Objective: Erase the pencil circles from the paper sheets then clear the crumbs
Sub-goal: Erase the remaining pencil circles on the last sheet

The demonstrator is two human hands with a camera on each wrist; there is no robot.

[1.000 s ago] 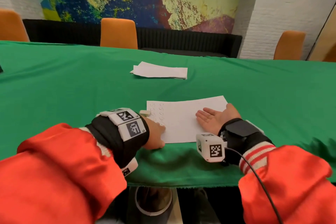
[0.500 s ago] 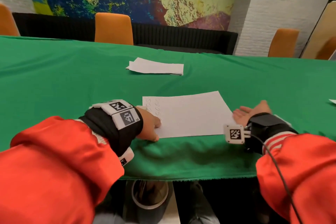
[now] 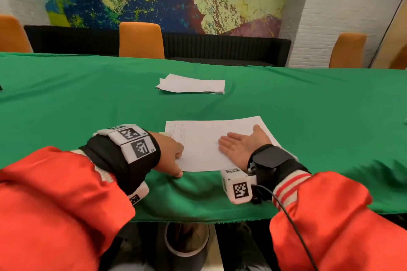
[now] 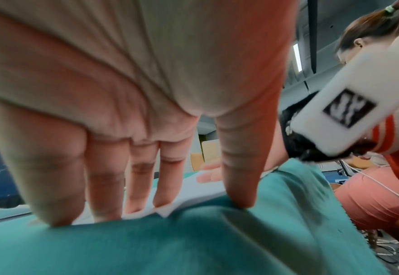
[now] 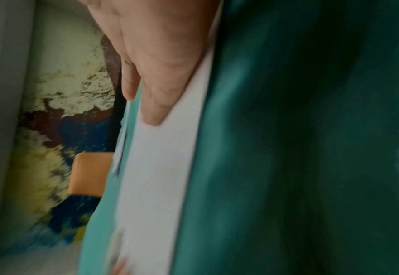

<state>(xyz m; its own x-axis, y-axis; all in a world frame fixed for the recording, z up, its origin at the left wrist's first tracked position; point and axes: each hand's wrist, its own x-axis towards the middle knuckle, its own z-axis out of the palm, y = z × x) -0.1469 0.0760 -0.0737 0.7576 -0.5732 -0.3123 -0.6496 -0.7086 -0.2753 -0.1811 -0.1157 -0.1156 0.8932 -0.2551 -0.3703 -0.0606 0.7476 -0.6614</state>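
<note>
A paper sheet (image 3: 204,138) with faint pencil circles (image 3: 176,132) along its left edge lies near the front of the green-covered table (image 3: 308,116) — between the two hands. The left hand (image 3: 169,154) presses straight fingertips (image 4: 163,195) onto the sheet's near-left corner, thumb on the cloth. The right hand (image 3: 244,145) rests edge-on on the sheet's right part, palm turned left, fingers extended — holding nothing. A paper stack (image 3: 191,86) lies well beyond.
</note>
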